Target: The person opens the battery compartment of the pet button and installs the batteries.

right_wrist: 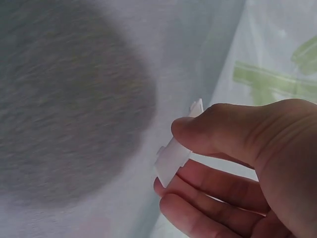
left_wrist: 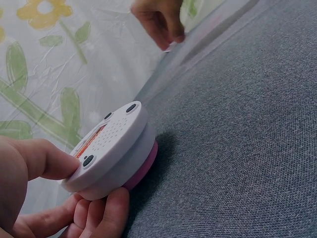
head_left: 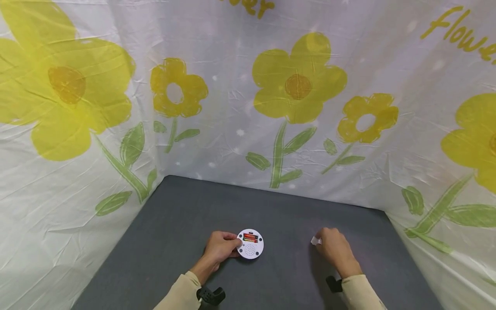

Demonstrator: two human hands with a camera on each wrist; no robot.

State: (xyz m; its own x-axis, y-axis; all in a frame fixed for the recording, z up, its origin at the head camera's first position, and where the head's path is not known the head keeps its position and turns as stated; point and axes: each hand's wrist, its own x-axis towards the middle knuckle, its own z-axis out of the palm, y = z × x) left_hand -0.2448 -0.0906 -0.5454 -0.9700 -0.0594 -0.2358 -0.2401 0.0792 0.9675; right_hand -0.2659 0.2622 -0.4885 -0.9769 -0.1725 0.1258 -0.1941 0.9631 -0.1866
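A round white battery-powered device (head_left: 249, 250) lies with its underside up, showing speaker holes, dark round feet and an uncovered battery compartment (head_left: 250, 237) with red batteries inside. Its lower edge is pink in the left wrist view. My left hand (head_left: 221, 249) grips the device's left rim, thumb on top and fingers curled beneath. Off to the right, my right hand (head_left: 335, 247) pinches a small white battery cover (right_wrist: 176, 156) between thumb and fingers. Little tabs stick out along the cover's edges. It is held apart from the device, above the table.
Both hands work over a dark grey cloth-covered table (head_left: 186, 211). A white curtain (head_left: 228, 142) printed with yellow flowers surrounds its back and sides. Black straps with small devices (head_left: 211, 296) sit at both wrists, next to the pale sleeves (head_left: 180, 295).
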